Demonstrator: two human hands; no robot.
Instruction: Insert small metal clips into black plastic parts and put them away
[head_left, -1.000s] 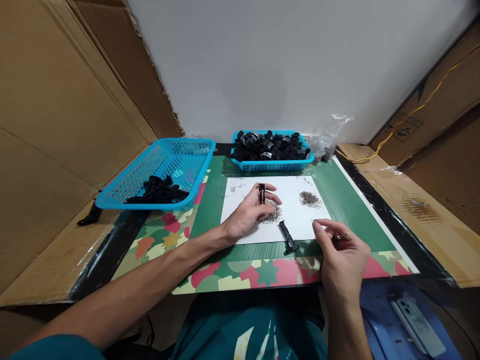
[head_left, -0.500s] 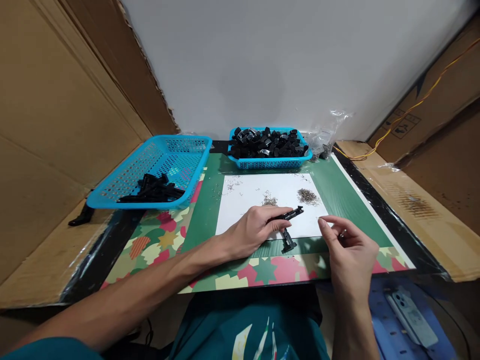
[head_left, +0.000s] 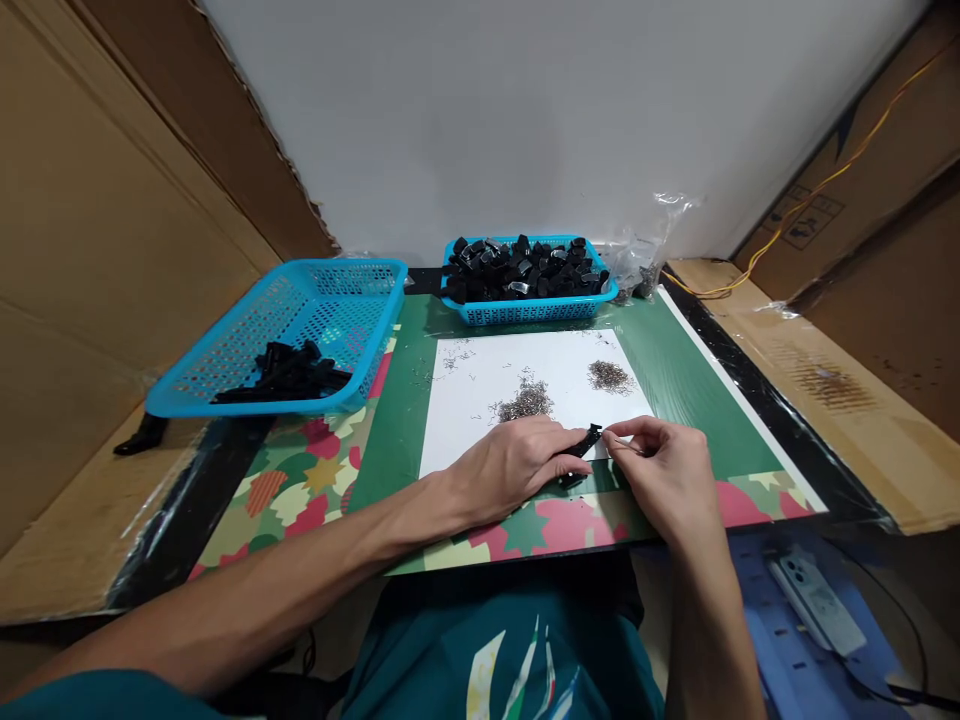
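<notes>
My left hand [head_left: 525, 462] is closed around a black plastic part [head_left: 585, 442], whose narrow end sticks out past the fingertips; the palm hides much of it. Thumb and forefinger of my right hand [head_left: 660, 462] are pinched together right beside that narrow end. Whatever lies in the pinch is too small to make out. Beyond the hands, a white sheet [head_left: 480, 385] bears a pile of tiny metal pieces [head_left: 527, 398] and a second, browner pile of small metal pieces [head_left: 610, 377].
At the left a blue basket [head_left: 169, 400] holds several long black parts [head_left: 289, 375]. Another blue basket [head_left: 529, 313], full of small black pieces [head_left: 525, 268], stands against the wall. A clear plastic bag [head_left: 637, 265] lies beside it. Cardboard [head_left: 97, 250] walls in the left side. A phone [head_left: 817, 600] rests low at right.
My right hand has moved left, up to the end of the black part. The left hand has turned the part, so less of it shows. The view has shifted slightly.
</notes>
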